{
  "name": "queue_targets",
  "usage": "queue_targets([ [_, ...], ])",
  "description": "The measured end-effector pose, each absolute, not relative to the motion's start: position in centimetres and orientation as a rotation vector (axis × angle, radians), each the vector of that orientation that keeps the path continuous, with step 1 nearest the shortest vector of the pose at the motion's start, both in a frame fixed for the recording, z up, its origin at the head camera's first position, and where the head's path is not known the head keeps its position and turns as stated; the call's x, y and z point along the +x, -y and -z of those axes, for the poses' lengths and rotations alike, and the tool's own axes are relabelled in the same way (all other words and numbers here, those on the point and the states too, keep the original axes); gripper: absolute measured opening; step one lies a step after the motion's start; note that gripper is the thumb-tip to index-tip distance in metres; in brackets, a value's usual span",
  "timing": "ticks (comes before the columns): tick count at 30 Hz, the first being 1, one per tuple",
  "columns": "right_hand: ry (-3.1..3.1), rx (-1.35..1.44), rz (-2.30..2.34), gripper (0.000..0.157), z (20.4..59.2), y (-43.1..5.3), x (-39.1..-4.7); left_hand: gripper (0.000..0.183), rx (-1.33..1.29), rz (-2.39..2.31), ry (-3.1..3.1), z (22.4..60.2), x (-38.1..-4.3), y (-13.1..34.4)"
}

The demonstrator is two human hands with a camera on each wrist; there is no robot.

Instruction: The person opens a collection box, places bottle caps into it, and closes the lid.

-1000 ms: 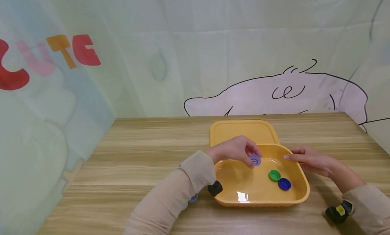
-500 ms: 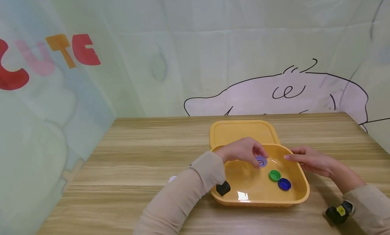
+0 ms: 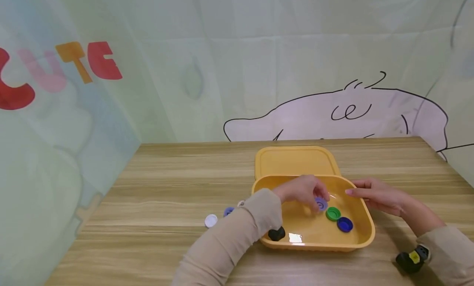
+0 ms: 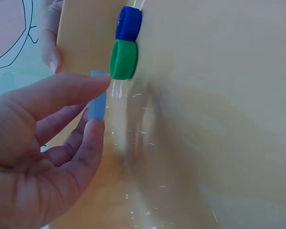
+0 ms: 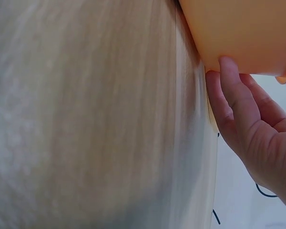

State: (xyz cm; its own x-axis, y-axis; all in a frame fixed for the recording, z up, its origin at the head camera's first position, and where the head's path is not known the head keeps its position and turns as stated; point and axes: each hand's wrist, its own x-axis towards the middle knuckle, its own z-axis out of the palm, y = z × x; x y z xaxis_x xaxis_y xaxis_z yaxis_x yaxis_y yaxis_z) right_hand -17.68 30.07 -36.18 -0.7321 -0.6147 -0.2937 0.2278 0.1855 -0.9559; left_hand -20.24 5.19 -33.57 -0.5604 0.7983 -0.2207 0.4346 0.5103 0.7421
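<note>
Between thumb and fingers, my left hand (image 3: 304, 190) pinches a light purple bottle cap (image 3: 321, 203), low inside a yellow plastic container (image 3: 314, 246). The left wrist view catches this cap (image 4: 98, 98) edge-on. Just right of it, a green bottle cap (image 3: 333, 214) and a dark blue bottle cap (image 3: 345, 224) lie side by side on the container's floor. My right hand (image 3: 381, 196) holds the container's right rim, thumb over the edge. Seen from the right wrist, its fingers (image 5: 238, 95) rest against the outer wall.
Behind the container lies its yellow lid (image 3: 296, 160), flat on the wooden table (image 3: 177, 183). Left of the container are a white cap (image 3: 211, 220), a purple cap (image 3: 228, 211) and a small whitish piece (image 3: 241, 203), the latter two partly hidden by my left sleeve.
My left hand has moved right and down into the container with the light purple bottle cap, close to the green one. Caps behind my left sleeve have come into view. My right hand stays put.
</note>
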Motion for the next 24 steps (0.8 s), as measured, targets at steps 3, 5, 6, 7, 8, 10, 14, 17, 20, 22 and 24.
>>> queue_targets([
  [3,-1.813,-0.355,1.616,0.036,36.1,-30.04,-17.7,0.029,1.005,-0.863,-2.192,33.81,-20.13,-5.18],
  [5,-1.822,-0.352,1.608,0.037,36.06,-30.0,-17.73,0.029,1.01,-0.852,-2.178,33.89,-20.1,-5.18],
  [6,-1.826,-0.349,1.606,0.038,36.04,-29.99,-17.74,0.029,1.009,-0.846,-2.17,33.88,-20.07,-5.17],
  [7,-1.832,-0.346,1.602,0.039,36.02,-29.98,-17.75,0.03,1.006,-0.841,-2.162,33.87,-20.04,-5.16],
  [8,-1.837,-0.342,1.599,0.04,35.99,-29.98,-17.76,0.03,1.003,-0.834,-2.155,33.85,-20.03,-5.16],
  [10,-1.846,-0.33,1.596,0.041,35.94,-29.97,-17.75,0.03,1.001,-0.821,-2.141,33.83,-20.01,-5.18],
  [14,-1.851,-0.322,1.591,0.043,35.84,-29.92,-17.71,0.031,1.009,-0.789,-2.117,33.98,-19.97,-5.26],
  [17,-1.844,-0.326,1.592,0.042,35.84,-29.89,-17.71,0.032,1.013,-0.772,-2.088,34.17,-19.93,-5.38],
  [20,-1.843,-0.32,1.594,0.041,35.89,-29.94,-17.69,0.032,1.023,-0.753,-2.058,34.3,-19.88,-5.53],
  [22,-1.85,-0.315,1.593,0.041,35.93,-29.97,-17.65,0.033,1.034,-0.74,-2.036,34.37,-19.82,-5.61],
  [24,-1.858,-0.311,1.591,0.04,35.96,-29.97,-17.63,0.033,1.04,-0.73,-2.016,34.42,-19.77,-5.66],
])
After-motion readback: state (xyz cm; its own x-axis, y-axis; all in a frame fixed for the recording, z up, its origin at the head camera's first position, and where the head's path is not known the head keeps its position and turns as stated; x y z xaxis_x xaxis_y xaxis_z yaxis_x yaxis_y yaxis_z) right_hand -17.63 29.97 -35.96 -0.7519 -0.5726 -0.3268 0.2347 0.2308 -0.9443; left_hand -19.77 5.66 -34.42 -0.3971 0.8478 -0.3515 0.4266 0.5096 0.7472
